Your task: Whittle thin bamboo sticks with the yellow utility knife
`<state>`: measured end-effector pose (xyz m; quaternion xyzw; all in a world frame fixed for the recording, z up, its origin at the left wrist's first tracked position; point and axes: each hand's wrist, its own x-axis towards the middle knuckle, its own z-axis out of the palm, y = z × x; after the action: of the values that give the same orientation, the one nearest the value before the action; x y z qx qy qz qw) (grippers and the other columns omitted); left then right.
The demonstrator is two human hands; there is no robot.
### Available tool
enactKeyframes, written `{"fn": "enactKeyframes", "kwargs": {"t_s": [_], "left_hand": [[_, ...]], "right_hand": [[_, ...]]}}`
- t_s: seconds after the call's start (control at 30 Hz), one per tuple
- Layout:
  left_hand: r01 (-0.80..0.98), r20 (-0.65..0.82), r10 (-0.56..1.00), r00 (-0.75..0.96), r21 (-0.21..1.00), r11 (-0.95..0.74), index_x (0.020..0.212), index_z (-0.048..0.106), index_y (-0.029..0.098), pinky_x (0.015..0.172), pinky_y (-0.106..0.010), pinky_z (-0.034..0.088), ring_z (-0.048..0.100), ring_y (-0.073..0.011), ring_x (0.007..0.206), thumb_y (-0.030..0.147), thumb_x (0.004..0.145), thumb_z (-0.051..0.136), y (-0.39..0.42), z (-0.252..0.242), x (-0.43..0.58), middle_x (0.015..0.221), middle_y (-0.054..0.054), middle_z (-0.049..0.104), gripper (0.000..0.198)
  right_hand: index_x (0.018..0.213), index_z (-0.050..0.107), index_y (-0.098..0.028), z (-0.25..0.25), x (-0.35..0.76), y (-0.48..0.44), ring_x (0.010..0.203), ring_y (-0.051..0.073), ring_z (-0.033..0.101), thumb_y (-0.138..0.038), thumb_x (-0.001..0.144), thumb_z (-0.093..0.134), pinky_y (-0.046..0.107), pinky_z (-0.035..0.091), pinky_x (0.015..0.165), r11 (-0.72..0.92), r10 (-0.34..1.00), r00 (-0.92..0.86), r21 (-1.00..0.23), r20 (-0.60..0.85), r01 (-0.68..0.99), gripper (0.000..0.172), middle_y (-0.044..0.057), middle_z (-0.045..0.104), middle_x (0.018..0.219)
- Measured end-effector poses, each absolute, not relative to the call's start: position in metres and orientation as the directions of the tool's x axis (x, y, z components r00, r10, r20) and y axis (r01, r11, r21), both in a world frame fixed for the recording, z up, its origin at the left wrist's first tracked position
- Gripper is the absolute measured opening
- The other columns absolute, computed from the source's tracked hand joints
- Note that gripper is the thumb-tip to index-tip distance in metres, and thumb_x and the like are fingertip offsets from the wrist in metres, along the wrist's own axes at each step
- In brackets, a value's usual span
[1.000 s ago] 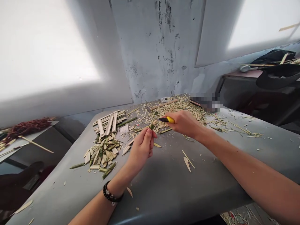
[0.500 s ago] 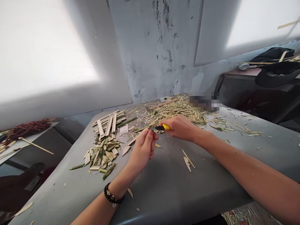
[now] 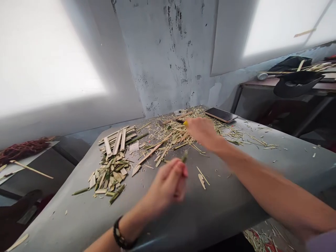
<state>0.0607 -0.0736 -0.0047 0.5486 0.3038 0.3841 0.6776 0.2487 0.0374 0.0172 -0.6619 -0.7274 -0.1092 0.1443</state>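
Observation:
My left hand [image 3: 170, 180] is closed in a pinch above the front of the grey table. A small, blurred greenish piece of bamboo [image 3: 184, 157] sticks out beyond its fingertips. Farther off, over the heap of thin bamboo shavings [image 3: 181, 131], my right hand [image 3: 201, 130] is wrapped round a utility knife [image 3: 186, 123] with a yellow body. The knife's dark front end points left, and most of its handle is hidden in the fist. Between the two hands and to the left lies a long bamboo strip [image 3: 154, 151] on the table.
Split bamboo slats [image 3: 115, 141] and a pile of short bamboo offcuts [image 3: 109, 178] lie on the left of the table. A phone [image 3: 221, 114] rests at the back right, and a hammer [image 3: 174, 119] lies in the shavings. A cap [image 3: 296, 84] hangs at the side table's edge.
My right hand has drawn away from my left, going farther back with the knife. My left hand has come slightly nearer and to the right. The view has shifted a little.

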Motion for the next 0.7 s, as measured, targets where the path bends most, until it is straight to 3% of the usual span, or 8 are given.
{"fn": "enactKeyframes", "kwargs": {"t_s": [0.07,0.17,0.3,0.47,0.7], "left_hand": [[-0.175,0.004,0.821,0.571,0.977,0.118,0.086,0.05,0.021,0.039,-0.016,0.026,0.018,-0.0055,0.041,0.055,0.1,0.05,-0.075,-0.005,0.063,0.05,0.012,0.028,0.036],[-0.145,0.045,0.886,0.461,0.989,0.025,0.087,0.053,0.02,0.039,-0.017,0.028,0.018,-0.0061,0.044,0.055,0.099,0.053,-0.062,-0.002,0.055,0.054,0.012,0.027,0.037],[-0.111,0.036,0.944,0.327,0.994,0.0,0.087,0.053,0.02,0.041,-0.017,0.027,0.016,-0.0063,0.046,0.055,0.098,0.055,-0.043,-0.002,0.039,0.057,0.011,0.026,0.037],[-0.121,0.008,0.95,0.311,0.992,0.032,0.087,0.051,0.021,0.042,-0.016,0.024,0.014,-0.0061,0.048,0.052,0.099,0.053,-0.039,-0.006,0.038,0.058,0.011,0.024,0.034],[-0.073,0.003,0.936,0.353,0.997,0.024,0.089,0.052,0.021,0.041,-0.017,0.026,0.017,-0.006,0.045,0.056,0.098,0.052,-0.039,-0.012,0.04,0.058,0.011,0.028,0.036]], "right_hand": [[0.113,0.071,-0.014,0.019,0.271,0.046,0.079,0.028,0.07,-0.023,0.099,0.04,0.03,0.035,0.062,-0.034,0.914,0.046,-0.038,0.403,0.999,0.035,0.018,0.074,0.089],[0.115,0.071,-0.019,0.016,0.288,0.052,0.079,0.027,0.068,-0.029,0.098,0.043,0.03,0.033,0.062,-0.057,0.9,0.075,-0.056,0.43,0.997,0.034,0.015,0.074,0.087],[0.099,0.072,-0.02,0.009,0.275,0.049,0.07,0.021,0.062,-0.038,0.098,0.045,0.029,0.025,0.056,0.152,0.911,-0.088,-0.129,0.403,0.98,0.032,0.009,0.07,0.079],[0.09,0.069,-0.023,0.001,0.248,0.036,0.068,0.017,0.058,-0.039,0.096,0.051,0.027,0.024,0.058,0.433,0.869,-0.348,-0.202,0.352,0.878,0.025,0.003,0.07,0.077],[0.098,0.071,-0.024,0.001,0.238,0.024,0.073,0.017,0.061,-0.033,0.094,0.053,0.025,0.026,0.06,0.555,0.826,-0.504,-0.206,0.251,0.806,0.021,0.003,0.072,0.082]]}}
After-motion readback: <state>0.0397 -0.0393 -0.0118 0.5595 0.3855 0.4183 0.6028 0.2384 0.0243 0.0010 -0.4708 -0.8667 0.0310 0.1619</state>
